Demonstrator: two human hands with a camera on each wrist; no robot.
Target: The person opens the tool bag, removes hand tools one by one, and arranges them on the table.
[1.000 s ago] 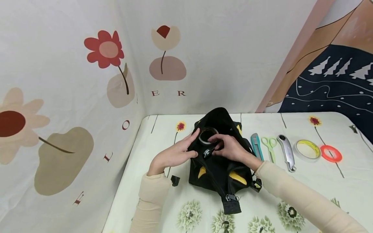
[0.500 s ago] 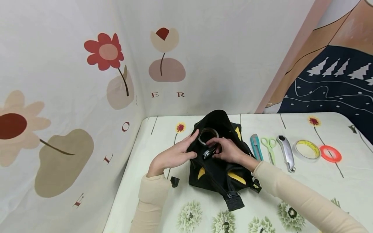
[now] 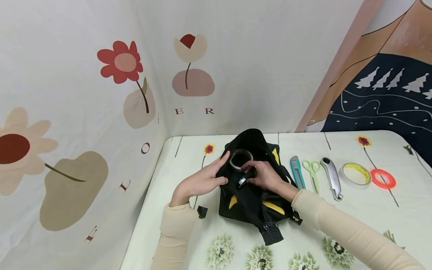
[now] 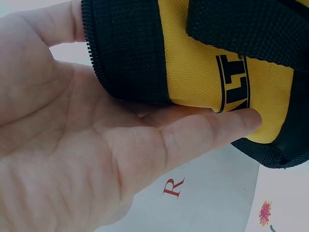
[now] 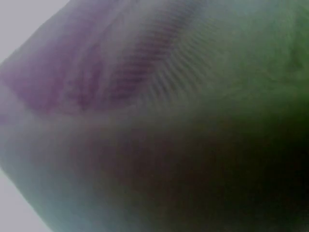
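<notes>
A black and yellow tool bag [image 3: 236, 208] stands unzipped on the table in the head view. My left hand [image 3: 204, 180] holds its left rim, and the left wrist view shows the zipper edge [image 4: 99, 72] between thumb and fingers, with a finger straight along the yellow side. Inside the bag, my right hand [image 3: 264, 174] pinches a small black and silver object [image 3: 242, 182]; I cannot tell its kind. Just beyond those fingertips lies a dark roll of tape [image 3: 233, 163]. The right wrist view is blurred, with zipper teeth [image 5: 140, 72] close to the camera.
Right of the bag lie a teal utility knife [image 3: 297, 172], green scissors [image 3: 314, 174], a silver utility knife [image 3: 332, 178], a clear tape roll [image 3: 345, 178] and a red tape roll [image 3: 375, 179]. A black buckle [image 3: 202, 212] rests left of the bag. A cloth-covered wall rises behind.
The small black and silver object has turned and shifted slightly in my right fingers. The bag's zippered front end has swung a little right. My left hand keeps its place on the rim.
</notes>
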